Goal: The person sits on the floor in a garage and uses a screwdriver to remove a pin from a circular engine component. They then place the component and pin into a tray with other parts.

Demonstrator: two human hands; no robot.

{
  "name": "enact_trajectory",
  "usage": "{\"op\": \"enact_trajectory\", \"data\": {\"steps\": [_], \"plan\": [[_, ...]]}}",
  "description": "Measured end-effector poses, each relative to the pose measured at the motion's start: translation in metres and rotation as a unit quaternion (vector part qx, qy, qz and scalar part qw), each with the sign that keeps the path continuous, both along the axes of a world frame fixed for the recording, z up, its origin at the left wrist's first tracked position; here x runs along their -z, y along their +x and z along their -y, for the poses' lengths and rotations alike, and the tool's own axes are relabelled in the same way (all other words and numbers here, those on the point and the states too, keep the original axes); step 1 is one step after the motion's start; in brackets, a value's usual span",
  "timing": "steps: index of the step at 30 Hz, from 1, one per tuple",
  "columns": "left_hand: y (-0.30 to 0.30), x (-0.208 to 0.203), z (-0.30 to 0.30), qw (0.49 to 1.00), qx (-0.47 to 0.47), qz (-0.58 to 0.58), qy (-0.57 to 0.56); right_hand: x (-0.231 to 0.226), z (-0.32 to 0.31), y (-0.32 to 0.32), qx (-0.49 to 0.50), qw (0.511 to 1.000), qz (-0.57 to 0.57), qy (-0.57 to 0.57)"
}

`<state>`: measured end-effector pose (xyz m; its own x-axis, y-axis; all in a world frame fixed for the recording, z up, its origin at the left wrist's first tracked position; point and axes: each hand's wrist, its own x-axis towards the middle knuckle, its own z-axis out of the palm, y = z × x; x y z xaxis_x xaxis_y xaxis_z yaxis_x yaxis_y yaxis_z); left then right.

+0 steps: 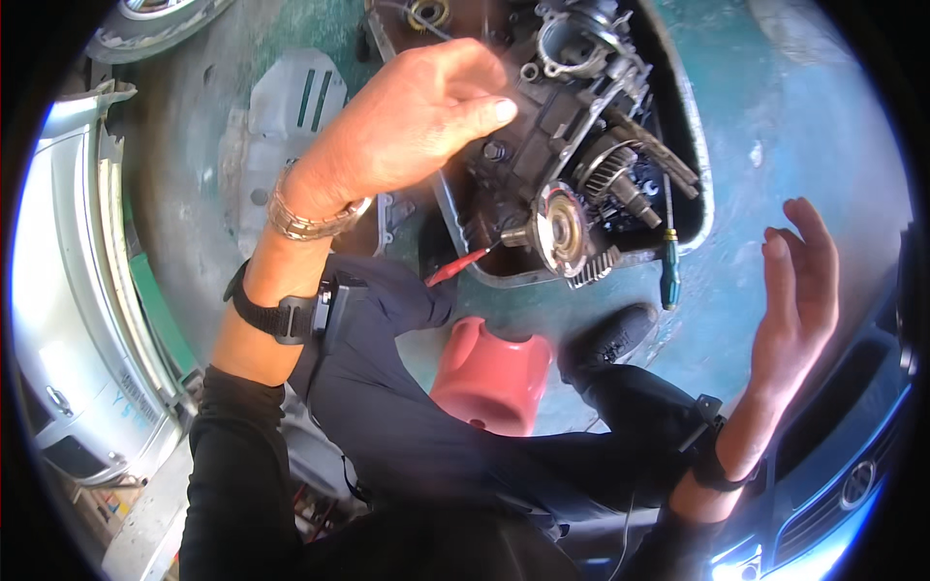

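Observation:
My left hand (pixel 417 121) is raised over the left side of a greasy gearbox housing (pixel 547 116). Its fingers are loosely bent with the thumb apart from them; no held thing shows, though the fingertips are partly hidden. Off to the right, my right hand (pixel 799 281) hangs in the air, fingers parted and nothing in them. The housing lies in a metal tray (pixel 705 174) with a gear shaft (pixel 620 184) beside it. A round flanged metal part (pixel 564 230) stands at the tray's near edge. A green-handled screwdriver (pixel 670 271) leans over the rim.
A red-handled tool (pixel 457 266) rests at the tray's near left edge. Between my legs stands a red plastic stool (pixel 492 378). A pale metal cover (pixel 291 97) lies on the green floor. A silver vehicle panel (pixel 87 320) is at left, a dark blue car (pixel 843 426) at right.

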<state>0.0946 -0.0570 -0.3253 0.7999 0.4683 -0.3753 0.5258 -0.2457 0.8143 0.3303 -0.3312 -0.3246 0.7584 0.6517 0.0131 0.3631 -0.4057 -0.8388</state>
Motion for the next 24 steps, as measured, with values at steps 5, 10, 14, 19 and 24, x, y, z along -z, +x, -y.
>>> {"op": "enact_trajectory", "data": {"steps": [5, 10, 14, 19, 24], "plan": [[-0.016, -0.023, 0.012, 0.995, 0.018, 0.077, 0.054, -0.039, 0.025, -0.021, 0.016, 0.997, 0.039, 0.070], [-0.029, -0.051, 0.057, 0.987, -0.003, 0.152, 0.054, -0.060, 0.034, -0.037, 0.058, 0.991, 0.085, 0.085], [-0.055, -0.074, 0.086, 0.984, 0.026, 0.174, -0.020, -0.057, 0.063, -0.056, 0.056, 0.992, 0.068, 0.090], [-0.063, -0.095, 0.080, 0.982, 0.064, 0.176, -0.022, -0.032, 0.082, -0.051, 0.077, 0.994, 0.055, 0.063], [-0.048, -0.071, 0.057, 0.975, 0.040, 0.210, -0.063, -0.010, 0.082, -0.037, 0.059, 0.997, 0.039, 0.031]]}}
